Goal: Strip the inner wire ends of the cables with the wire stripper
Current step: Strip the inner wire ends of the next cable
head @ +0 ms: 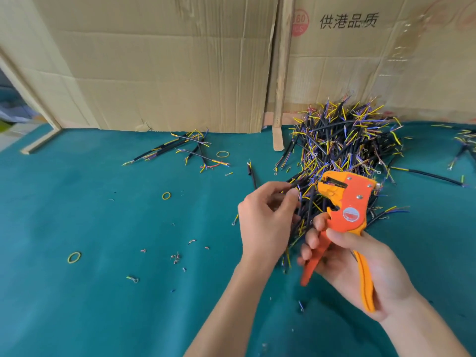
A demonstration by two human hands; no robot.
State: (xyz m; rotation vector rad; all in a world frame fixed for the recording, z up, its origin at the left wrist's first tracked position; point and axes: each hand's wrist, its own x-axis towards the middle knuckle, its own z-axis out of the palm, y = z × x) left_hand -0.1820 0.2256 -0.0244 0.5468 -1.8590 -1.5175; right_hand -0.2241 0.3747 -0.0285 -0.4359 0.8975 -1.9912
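Observation:
A big pile of short black cables with yellow, blue and purple inner wires lies on the teal table, against the cardboard at the back right. My left hand pinches one black cable at the pile's near edge, its coloured wire ends pointing right. My right hand grips the handles of the orange and yellow wire stripper. The stripper's jaws sit just right of the held cable's end, apart from it.
A small group of cables lies at the back centre. Yellow rubber bands and insulation scraps dot the cloth. Cardboard sheets and a wooden strip stand behind. More cables lie far right.

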